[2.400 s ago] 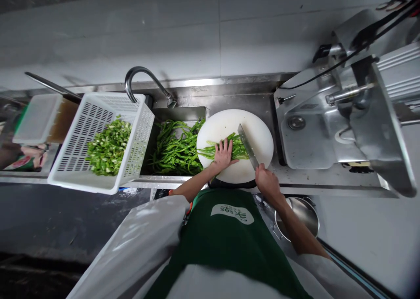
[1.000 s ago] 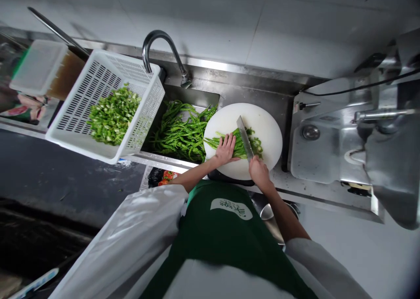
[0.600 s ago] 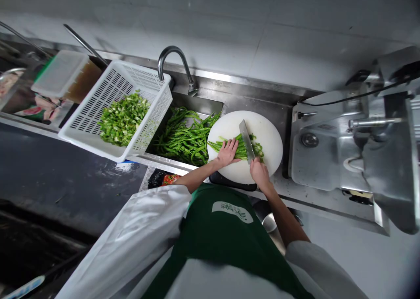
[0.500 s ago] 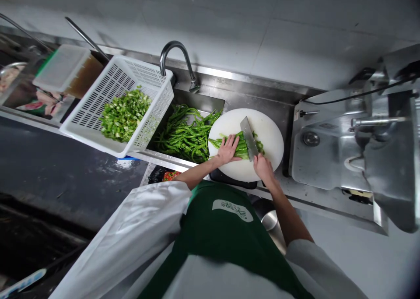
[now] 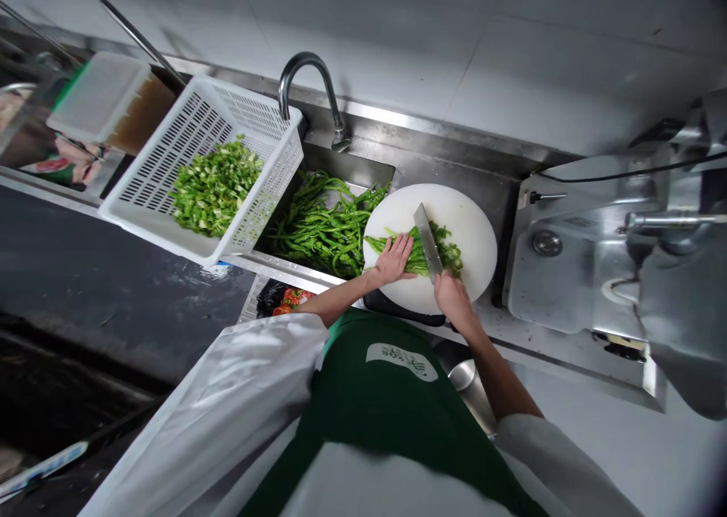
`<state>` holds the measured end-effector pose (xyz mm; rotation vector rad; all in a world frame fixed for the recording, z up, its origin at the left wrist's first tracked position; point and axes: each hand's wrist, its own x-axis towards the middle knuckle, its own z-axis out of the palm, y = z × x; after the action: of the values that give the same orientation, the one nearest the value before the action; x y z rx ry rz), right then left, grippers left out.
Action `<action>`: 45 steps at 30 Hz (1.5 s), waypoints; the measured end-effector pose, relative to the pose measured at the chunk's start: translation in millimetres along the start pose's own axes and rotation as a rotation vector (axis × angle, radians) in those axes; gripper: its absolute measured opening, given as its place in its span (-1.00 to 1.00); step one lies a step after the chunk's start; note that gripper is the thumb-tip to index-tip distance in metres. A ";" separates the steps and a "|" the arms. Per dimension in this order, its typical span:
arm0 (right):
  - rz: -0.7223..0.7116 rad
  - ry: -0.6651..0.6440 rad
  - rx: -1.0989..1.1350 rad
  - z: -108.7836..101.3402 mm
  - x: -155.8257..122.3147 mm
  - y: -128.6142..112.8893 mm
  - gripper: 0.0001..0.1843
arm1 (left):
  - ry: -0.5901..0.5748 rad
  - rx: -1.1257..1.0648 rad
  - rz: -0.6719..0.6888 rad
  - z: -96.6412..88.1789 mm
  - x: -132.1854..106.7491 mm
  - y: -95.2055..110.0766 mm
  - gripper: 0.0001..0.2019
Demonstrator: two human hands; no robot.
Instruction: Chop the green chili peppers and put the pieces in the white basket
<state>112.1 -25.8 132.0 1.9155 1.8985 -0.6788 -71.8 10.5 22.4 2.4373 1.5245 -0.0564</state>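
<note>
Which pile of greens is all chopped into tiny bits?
The pile in the white basket. The sink greens are long and whole, and the bunch on the board is only part cut.

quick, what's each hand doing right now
Left hand: open, pressed flat on the long green peppers on the round white cutting board.
Right hand: closed around the handle of the steel cleaver.
</note>
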 end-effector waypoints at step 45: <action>-0.021 0.008 -0.014 -0.6 14.7 -43.7 -0.60 | -0.077 -0.029 -0.125 -15.3 -19.1 -26.9 0.17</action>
<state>68.3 -11.9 127.7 1.8955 1.9256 -0.6633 -105.9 8.5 35.0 2.2876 1.6295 -0.1493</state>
